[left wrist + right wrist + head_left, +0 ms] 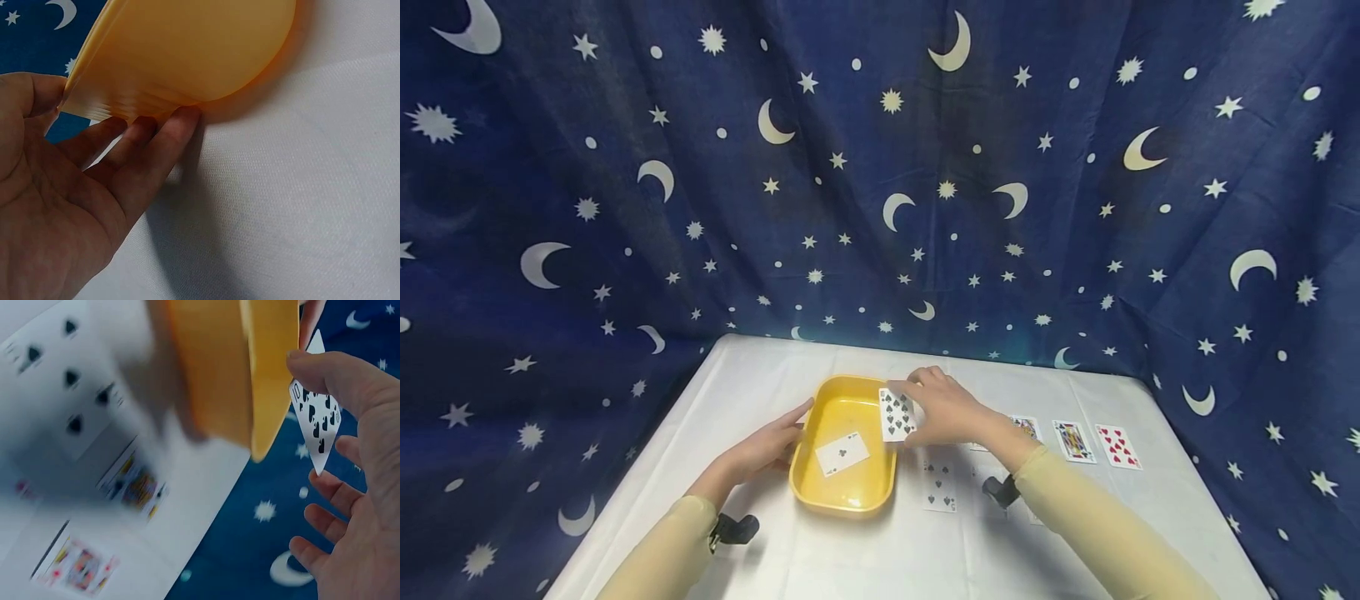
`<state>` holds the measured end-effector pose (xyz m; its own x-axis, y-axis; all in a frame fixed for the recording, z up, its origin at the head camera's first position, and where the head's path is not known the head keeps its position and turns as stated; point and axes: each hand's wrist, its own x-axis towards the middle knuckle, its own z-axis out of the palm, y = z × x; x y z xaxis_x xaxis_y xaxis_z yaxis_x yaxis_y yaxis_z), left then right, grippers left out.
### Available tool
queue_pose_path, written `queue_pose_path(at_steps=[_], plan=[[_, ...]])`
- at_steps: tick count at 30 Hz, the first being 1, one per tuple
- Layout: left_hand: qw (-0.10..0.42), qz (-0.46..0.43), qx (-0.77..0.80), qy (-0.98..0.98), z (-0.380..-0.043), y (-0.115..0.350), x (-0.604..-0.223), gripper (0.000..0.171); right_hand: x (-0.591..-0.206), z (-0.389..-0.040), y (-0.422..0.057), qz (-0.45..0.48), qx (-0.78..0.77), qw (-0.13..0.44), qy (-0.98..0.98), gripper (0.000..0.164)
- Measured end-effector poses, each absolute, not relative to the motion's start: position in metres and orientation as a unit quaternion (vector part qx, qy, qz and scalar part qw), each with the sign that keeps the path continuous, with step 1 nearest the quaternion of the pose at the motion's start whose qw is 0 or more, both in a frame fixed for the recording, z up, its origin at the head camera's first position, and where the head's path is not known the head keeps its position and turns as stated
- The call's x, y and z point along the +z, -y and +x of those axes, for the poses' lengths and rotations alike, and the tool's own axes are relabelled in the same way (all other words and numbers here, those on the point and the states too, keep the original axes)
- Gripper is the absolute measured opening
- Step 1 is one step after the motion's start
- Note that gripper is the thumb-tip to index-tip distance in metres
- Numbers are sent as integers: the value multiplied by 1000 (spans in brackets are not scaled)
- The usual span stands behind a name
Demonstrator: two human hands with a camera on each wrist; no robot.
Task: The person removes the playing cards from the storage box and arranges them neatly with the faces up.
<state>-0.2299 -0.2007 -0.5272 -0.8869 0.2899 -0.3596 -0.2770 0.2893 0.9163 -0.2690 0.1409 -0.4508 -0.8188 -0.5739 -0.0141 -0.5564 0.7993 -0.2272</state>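
My left hand point(765, 448) holds the left side of a yellow plastic tray point(801, 487), thumb at the rim and fingertips against the outer wall point(181, 56). An ace of clubs point(833, 458) lies face up inside the tray. My right hand point(951, 408) pinches a ten of spades point(895, 417) by its edges, between thumb and a fingertip. This card is over the tray's right rim, tilted, its face toward the head camera. In the right wrist view the other fingers of the right hand point(350, 506) are spread loosely.
Right of the tray, a five of spades point(940, 487) lies face up on the white tablecloth point(820, 558). Farther right are a face card point(1073, 442) and a hearts card point(1118, 447). Another face card point(1026, 427) is partly behind the right forearm. A blue curtain point(880, 208) stands behind the table.
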Motion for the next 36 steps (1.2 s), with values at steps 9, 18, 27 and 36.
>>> queue_pose_path(at_steps=[9,18,27,36], plan=[[238,2,597,-766,-230,201,-527,65,-445,-263,-216,-269,-135,37,-953,93],[242,7,601,-762,-231,203,-529,63,-443,-255,-285,-233,-150,54,-959,92],[242,8,601,-762,-231,201,-530,63,-468,-229,-342,-191,-149,91,-966,88],[241,11,604,-759,-230,201,-529,64,-492,-210,-389,-181,-132,74,-972,90]])
